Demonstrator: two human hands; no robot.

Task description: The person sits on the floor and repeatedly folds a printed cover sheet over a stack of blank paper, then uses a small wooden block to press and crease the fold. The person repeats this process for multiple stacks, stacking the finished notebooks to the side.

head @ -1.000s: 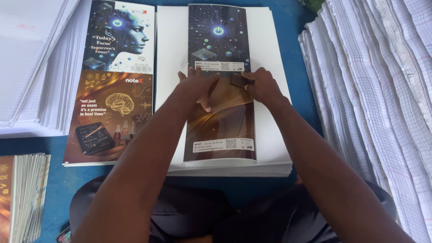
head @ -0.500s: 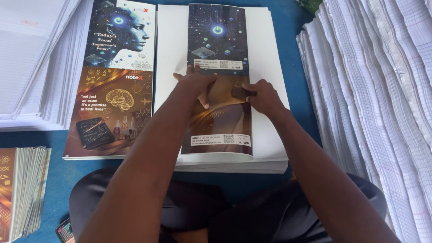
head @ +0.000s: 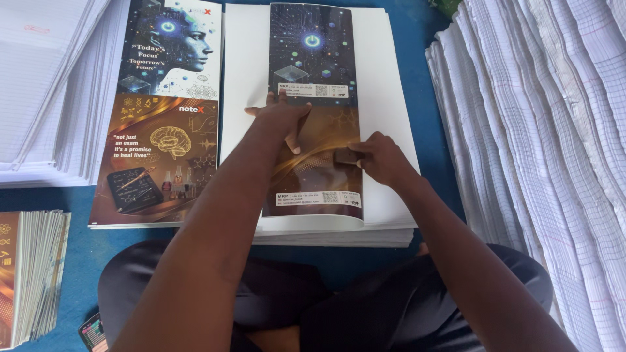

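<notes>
Left hand (head: 282,117): flat, fingers spread — pressing glossy cover sheet (head: 313,111)
Right hand (head: 381,158): pinching small dark block (head: 345,156)
Surface: blue

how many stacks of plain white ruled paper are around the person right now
2 in view: one stack of ruled sheets at far left, one fanned stack along the right. Others may lie outside the frame.

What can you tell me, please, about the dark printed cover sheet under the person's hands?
The cover sheet is a glossy, long strip, dark blue above and brown-gold below, with white label bands. It lies flat on a stack of white paper. The left hand presses its middle; the right hand holds a small dark block against it.
</notes>
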